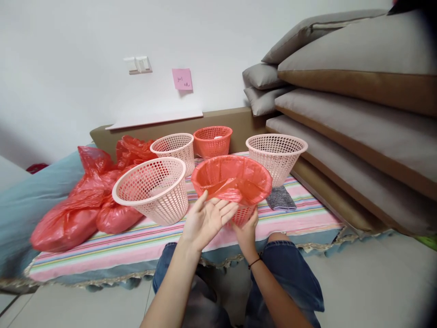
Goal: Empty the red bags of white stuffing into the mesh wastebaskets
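Note:
A red perforated plastic basket [243,214] stands in front of me, lined with a red plastic bag [232,175] folded over its rim. My left hand [210,221] is open, palm up, fingers stretched out at the front of the basket just below the bag's edge; I cannot tell whether it touches the bag. Lower down, my right hand [248,230] grips the basket's side near its base, its fingers partly hidden behind it. To the left is a pink basket [164,207] with a wide mouth.
Another pink basket [189,157] and a red basket [215,148] stand at the back; a third pink one [273,166] is to the right, by a dark grey cloth [282,199]. Full red bags [78,209] lie left on the striped cloth [119,248]. Stacked cushions [358,109] rise right.

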Demonstrator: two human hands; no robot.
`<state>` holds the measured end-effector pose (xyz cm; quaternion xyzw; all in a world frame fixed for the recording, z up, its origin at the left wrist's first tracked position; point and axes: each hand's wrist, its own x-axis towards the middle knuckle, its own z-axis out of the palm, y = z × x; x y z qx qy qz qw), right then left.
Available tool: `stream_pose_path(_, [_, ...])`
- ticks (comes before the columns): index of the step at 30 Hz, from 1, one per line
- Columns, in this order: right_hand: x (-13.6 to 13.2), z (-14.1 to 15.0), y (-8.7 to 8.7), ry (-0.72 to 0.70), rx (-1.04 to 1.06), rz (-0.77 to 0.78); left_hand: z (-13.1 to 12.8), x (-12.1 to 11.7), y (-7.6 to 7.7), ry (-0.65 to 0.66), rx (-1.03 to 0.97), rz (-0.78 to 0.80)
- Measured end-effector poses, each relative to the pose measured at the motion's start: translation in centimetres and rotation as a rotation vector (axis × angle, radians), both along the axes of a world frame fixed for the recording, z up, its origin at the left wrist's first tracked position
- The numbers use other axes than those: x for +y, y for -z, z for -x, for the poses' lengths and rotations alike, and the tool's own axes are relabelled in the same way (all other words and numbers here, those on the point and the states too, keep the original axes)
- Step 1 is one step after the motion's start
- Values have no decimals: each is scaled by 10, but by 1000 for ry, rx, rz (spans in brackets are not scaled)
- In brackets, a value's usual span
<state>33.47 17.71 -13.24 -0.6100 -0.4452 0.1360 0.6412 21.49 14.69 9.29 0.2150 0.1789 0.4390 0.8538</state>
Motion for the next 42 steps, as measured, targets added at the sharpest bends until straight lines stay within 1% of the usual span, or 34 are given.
stream_pose_path(3, [3, -5, 11, -18, 53, 2, -4, 14, -5, -81, -20, 2])
stream_pose_path(6, [7, -9, 18, 31, 27, -34, -6, 25, -2, -136, 29, 3])
stream_pose_path(8, [9, -8, 18, 42, -49, -65, -7, 30, 4, -163, 124, -46])
stream_pose_path(10, [10, -6, 15, 18, -107, -86, -7, 32, 10, -228, 277, -120])
stream_pose_path(12, [12, -1, 10, 5, -114, -97, -9, 32, 15, -294, 431, -168])
stream_pose_path(14, [15, 4, 6, 29, -102, -91, -10, 32, 17, -311, 505, -181])
stream_pose_path(16, [20, 9, 4, 54, -97, -75, -11, 33, 18, -302, 478, -176])
stream_pose_path(20, [28, 13, 3, 116, -97, -56, -13, 33, 15, -263, 322, -135])
stream_pose_path(23, [27, 10, 0, 135, -124, -54, -13, 35, 7, -259, 216, -107])
stream_pose_path(26, [22, 5, -1, 128, -161, -80, -12, 41, -6, -251, 115, -86])
stream_pose_path(30, [18, -3, 1, 123, -218, -130, -15, 53, -21, -242, 19, -28])
stream_pose_path(33, [17, -7, 2, 109, -235, -141, -21, 62, -26, -253, -22, 26])
stream_pose_path(36, [15, -8, 2, 88, -247, -138, -25, 75, -30, -267, -62, 45])
stream_pose_path(39, [10, -7, 5, 83, -263, -127, -24, 91, -44, -317, -88, -6])
stream_pose_path(41, [5, -6, 10, 75, -280, -123, -21, 103, -61, -372, -60, -101])
stream_pose_path(42, [3, -5, 13, 68, -292, -125, -20, 108, -71, -405, -7, -170])
